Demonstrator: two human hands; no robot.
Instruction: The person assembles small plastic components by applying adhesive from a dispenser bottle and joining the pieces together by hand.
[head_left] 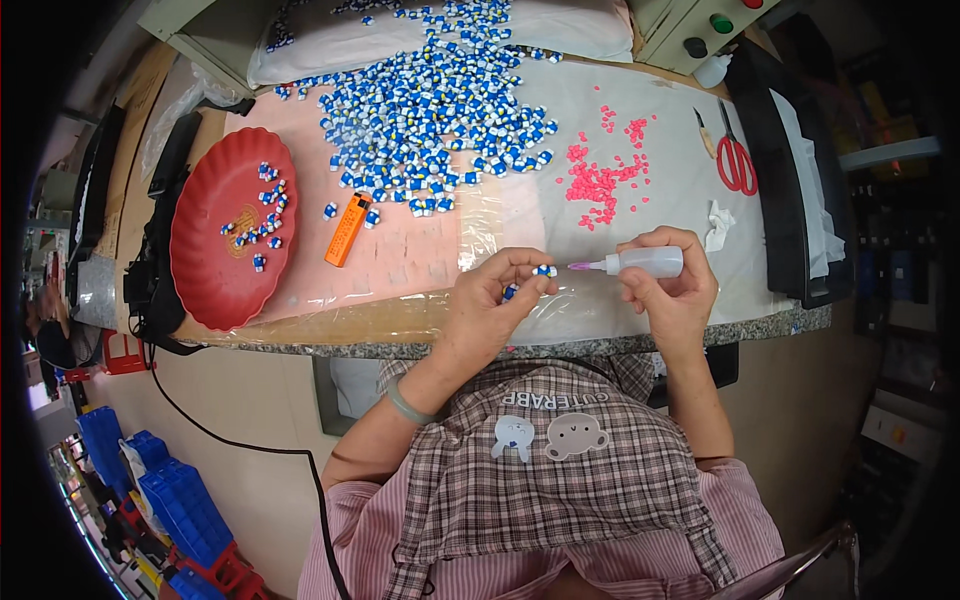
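Note:
Between thumb and forefinger, my left hand (488, 297) pinches a small blue-and-white figurine (544, 271). A second such piece (509, 291) shows against the curled fingers of that hand. My right hand (672, 285) is closed round a translucent squeeze bottle (650, 263), held level. Its pink-purple needle nozzle (587, 266) points left and stops just short of the figurine. Beyond my left hand spreads a large heap of blue-and-white figurines (430, 120) with yellow touches. Small pink pieces (600, 185) lie scattered beyond the bottle.
A red scalloped dish (205, 270) with several figurines stands at the left. An orange lighter (347, 230) lies beside it. Right of the pink pieces are a pointed tool (706, 135), red-handled scissors (737, 165) and crumpled tissue (718, 225). A black tray (790, 200) borders the right side.

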